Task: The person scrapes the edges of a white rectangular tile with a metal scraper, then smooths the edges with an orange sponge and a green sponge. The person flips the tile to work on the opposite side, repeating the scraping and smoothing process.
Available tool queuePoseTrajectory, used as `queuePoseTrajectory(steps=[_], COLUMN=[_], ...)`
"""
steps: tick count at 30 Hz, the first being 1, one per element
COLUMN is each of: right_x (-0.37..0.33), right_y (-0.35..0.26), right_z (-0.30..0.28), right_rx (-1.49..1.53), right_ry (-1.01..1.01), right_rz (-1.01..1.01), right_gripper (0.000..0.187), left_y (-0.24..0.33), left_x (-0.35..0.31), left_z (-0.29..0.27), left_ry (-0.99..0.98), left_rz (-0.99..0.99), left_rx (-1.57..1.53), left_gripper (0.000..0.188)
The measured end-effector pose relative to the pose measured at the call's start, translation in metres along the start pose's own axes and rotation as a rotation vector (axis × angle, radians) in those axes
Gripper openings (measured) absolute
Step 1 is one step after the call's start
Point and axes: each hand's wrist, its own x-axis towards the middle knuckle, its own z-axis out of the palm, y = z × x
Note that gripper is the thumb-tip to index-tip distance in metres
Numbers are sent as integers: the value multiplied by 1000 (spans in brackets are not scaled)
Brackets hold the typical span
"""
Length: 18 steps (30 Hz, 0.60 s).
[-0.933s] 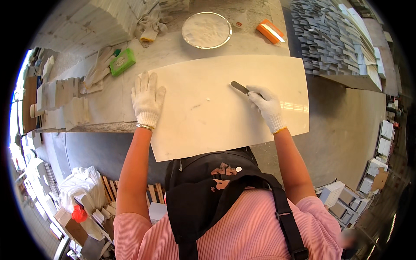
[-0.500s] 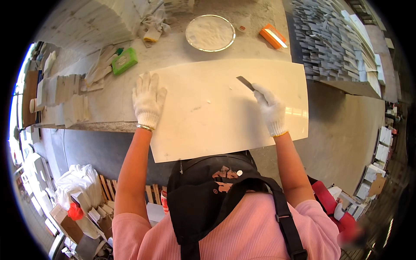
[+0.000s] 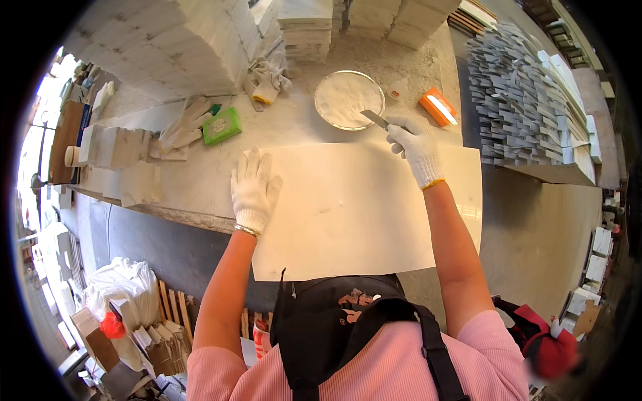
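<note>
A glossy white slab (image 3: 361,220) lies across the worktop in front of me, with a small white crumb and a faint grey mark on it. My left hand (image 3: 254,190), in a white knit glove, rests flat on the slab's left edge with its fingers spread. In the same kind of glove, my right hand (image 3: 416,147) is closed around a putty knife (image 3: 374,119) with a flat dark blade. The blade's tip reaches over the near right rim of a round bowl (image 3: 384,107) filled with white paste or powder. Whether it touches the contents I cannot tell.
Beyond the slab are an orange box (image 3: 438,107), a green packet (image 3: 221,126) and crumpled gloves (image 3: 269,80). Tall stacks of stone slabs (image 3: 180,47) line the back left. Thin grey strips (image 3: 518,93) are piled at right. Behind me at lower right, a person in red (image 3: 552,351) shows.
My right hand has carried the putty knife from above the slab forward to the bowl. My left hand stays on the slab's left edge. The view has tilted, showing more of the back.
</note>
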Motion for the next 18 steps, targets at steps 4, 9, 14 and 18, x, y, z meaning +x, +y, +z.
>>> queuePoseTrajectory(steps=[4, 9, 14, 18], right_x=[10, 18, 24, 24], right_y=[-5, -6, -5, -2], right_z=[12, 20, 24, 26], right_rx=[-11, -51, -52, 15], right_ry=[-24, -29, -60, -97], right_rz=[-11, 26, 69, 80], right_gripper=[32, 33, 35, 34], left_y=[-2, -2, -2, -4], left_x=[-2, -2, -2, -2], left_z=[3, 6, 4, 4], left_ry=[0, 41, 60, 58], left_rz=[-4, 8, 19, 23], left_rx=[-19, -36, -35, -21], left_gripper=[57, 58, 58, 58])
